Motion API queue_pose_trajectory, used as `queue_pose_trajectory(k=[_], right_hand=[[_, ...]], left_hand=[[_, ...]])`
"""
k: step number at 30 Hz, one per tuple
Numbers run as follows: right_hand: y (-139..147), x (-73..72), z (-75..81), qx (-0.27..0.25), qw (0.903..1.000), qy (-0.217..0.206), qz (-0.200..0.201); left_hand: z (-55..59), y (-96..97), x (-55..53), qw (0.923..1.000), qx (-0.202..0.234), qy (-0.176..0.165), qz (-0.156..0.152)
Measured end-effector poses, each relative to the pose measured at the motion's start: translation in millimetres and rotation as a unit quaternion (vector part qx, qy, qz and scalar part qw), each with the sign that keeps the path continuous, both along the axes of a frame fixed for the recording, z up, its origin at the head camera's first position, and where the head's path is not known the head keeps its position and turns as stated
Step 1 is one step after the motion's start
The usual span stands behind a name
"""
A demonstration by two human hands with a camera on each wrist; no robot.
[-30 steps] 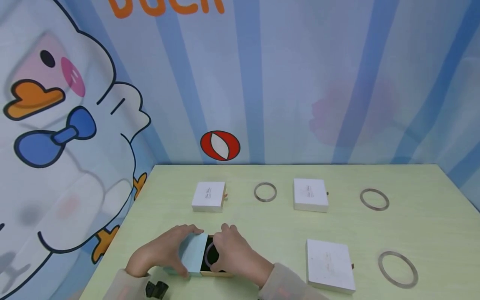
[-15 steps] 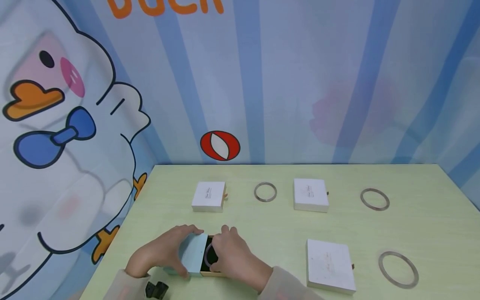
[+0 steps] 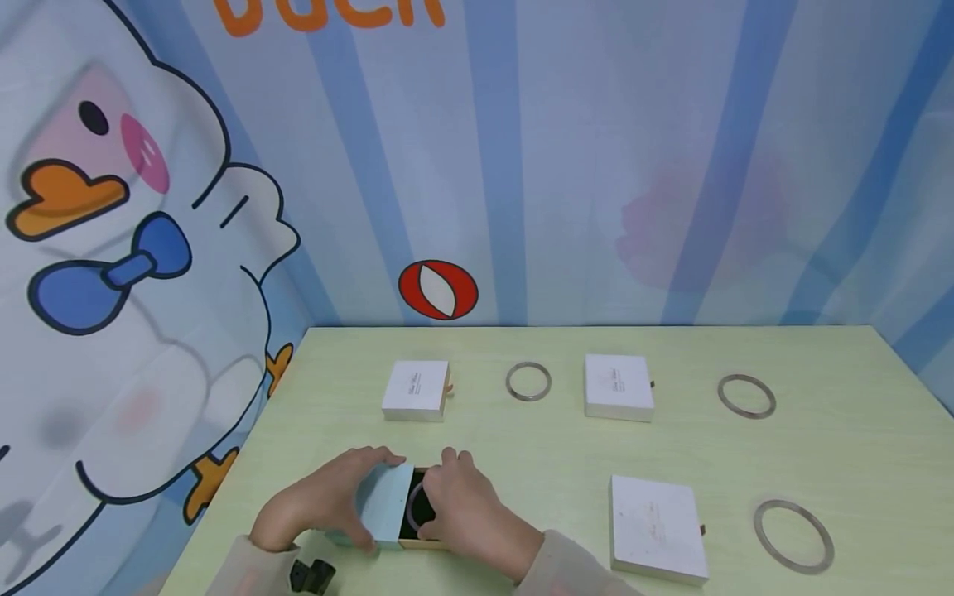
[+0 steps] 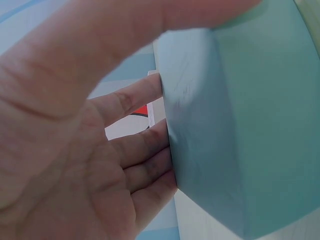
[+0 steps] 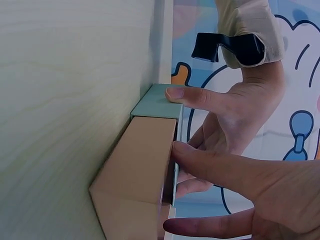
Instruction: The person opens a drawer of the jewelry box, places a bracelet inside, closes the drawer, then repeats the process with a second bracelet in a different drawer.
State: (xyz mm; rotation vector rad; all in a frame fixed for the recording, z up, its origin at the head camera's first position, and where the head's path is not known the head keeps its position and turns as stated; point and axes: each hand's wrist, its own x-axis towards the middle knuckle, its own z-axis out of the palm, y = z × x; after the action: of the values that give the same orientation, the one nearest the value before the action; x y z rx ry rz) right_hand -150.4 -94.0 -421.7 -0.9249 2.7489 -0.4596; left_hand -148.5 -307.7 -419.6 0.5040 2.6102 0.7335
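In the head view, a pale yellow-green table with faint wood grain meets a blue striped backdrop printed with a large white duck, a red and white ball and orange lettering, its tops cut off, that seems to read DUCK. Three white boxes, at the back left, back middle and front right, bear small dark print too fine to read; a gray ring lies beside each, to its right. At the front left, the left hand pinches the light blue box between thumb and fingers. Its tan drawer is partly out, and another gray ring, the inner ring, shows against the dark interior beneath the right hand; whether that hand pinches the ring cannot be told. The left wrist view shows the thumb on one side face of the box and the fingertips against its opposite edge, with faint, unreadable marks on the blue lid between. The right wrist view alone shows the drawer's plain tan outer walls low against the table, the right thumb touching its rim, a finger spread apart from it, and a black fitting at the left cuff.
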Motion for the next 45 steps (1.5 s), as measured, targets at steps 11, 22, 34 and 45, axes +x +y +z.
queue_pose_trajectory(k=[11, 22, 34, 45], right_hand=[[3, -2.2, -0.2, -0.009, 0.9999, -0.006, -0.006], [15, -4.7, 0.0, -0.068, 0.9968, 0.038, -0.018], [26, -8.9, 1.2, -0.093, 0.9909, 0.089, -0.038], [38, -12.5, -3.7, -0.089, 0.9940, 0.056, -0.030]], left_hand=[[-0.6, -0.2, 0.3, 0.9999, 0.003, 0.005, -0.011], [-2.0, 0.5, 0.8, 1.0000, 0.000, 0.000, 0.002], [-2.2, -0.4, 0.7, 0.9998, 0.012, 0.009, -0.013], [-2.9, -1.6, -1.6, 1.0000, 0.007, 0.001, -0.004]])
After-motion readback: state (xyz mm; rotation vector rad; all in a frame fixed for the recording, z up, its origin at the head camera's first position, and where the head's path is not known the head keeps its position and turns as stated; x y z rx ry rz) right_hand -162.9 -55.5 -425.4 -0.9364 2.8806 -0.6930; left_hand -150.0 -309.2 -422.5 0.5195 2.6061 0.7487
